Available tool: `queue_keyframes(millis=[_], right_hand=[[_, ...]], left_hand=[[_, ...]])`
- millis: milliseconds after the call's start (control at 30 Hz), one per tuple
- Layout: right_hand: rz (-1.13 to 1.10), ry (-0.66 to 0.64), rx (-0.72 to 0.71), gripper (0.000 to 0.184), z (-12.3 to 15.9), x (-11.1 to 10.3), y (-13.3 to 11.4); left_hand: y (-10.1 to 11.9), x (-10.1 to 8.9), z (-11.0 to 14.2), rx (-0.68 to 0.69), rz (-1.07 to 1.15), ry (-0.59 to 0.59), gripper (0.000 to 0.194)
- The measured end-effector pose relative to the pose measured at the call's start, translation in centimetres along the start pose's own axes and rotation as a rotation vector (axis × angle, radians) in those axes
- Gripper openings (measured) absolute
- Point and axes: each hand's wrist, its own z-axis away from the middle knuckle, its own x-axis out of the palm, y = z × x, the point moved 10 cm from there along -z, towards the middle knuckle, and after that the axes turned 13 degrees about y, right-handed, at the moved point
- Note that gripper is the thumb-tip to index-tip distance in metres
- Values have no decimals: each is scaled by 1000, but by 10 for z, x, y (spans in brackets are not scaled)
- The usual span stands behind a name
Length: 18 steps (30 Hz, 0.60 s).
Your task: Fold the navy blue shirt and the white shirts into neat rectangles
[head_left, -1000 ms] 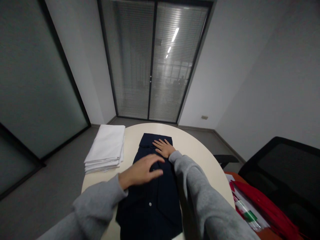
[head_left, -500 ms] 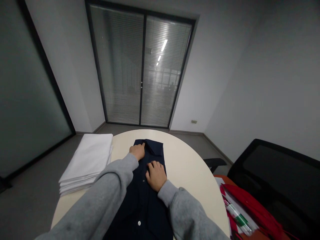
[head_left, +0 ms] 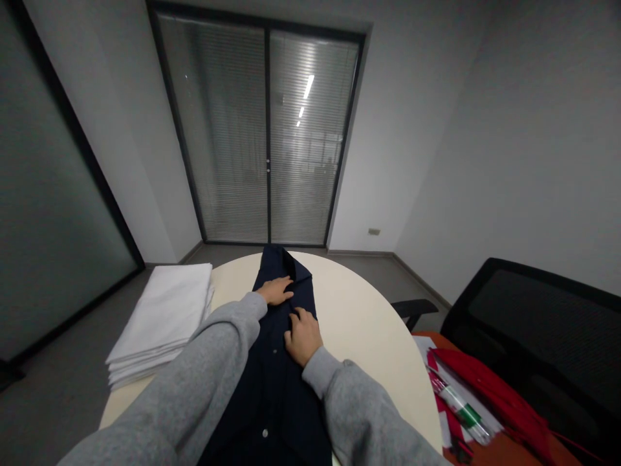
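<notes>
A dark navy shirt (head_left: 272, 388) with light buttons lies lengthwise on the round table, its front upward. The collar (head_left: 303, 270) is at the far end, with its left part raised and a fold standing up. My left hand (head_left: 276, 291) rests just below the collar, fingers stretched out over the cloth and thumb apart. Closer to me, my right hand (head_left: 304, 336) lies on the right side of the shirt front, its fingers spread and slightly bent, touching the fabric beside the button line. Grey sleeves cover both forearms.
A stack of folded white cloths (head_left: 162, 317) sits at the table's left edge. The cream tabletop (head_left: 359, 336) shows to the right of the shirt. An office chair (head_left: 533, 349) stands at right, with a red item (head_left: 490, 388) and a clear tube (head_left: 460, 408) on its seat.
My left hand has released the collar edge and moved slightly down and right, flattening out. The left collar part now stands up, reaching beyond the table's far edge in view. My right hand stays nearly still.
</notes>
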Motion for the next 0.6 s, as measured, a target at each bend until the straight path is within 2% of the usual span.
queue_keyframes(millis=[100, 200, 300, 367, 433, 500, 533, 600], right_hand=[[35, 23, 83, 45, -7, -11, 25], [80, 51, 164, 47, -15, -32, 64], [151, 59, 255, 45, -14, -59, 115], [211, 33, 313, 38, -8, -75, 146], [271, 13, 360, 35, 0, -91, 165], [321, 33, 379, 42, 6, -108, 163], [333, 57, 361, 48, 8, -116, 153], [294, 99, 221, 56, 10, -122, 112]], left_hand=[[11, 12, 9, -45, -25, -11, 70], [10, 18, 24, -128, -70, -51, 81], [9, 22, 53, -157, -94, -160, 92], [13, 19, 79, -123, -87, -212, 89], [22, 11, 105, -45, -72, -226, 80], [34, 1, 132, 39, -55, -228, 73], [40, -3, 145, 73, -47, -229, 71], [50, -11, 168, 110, -39, -223, 67]])
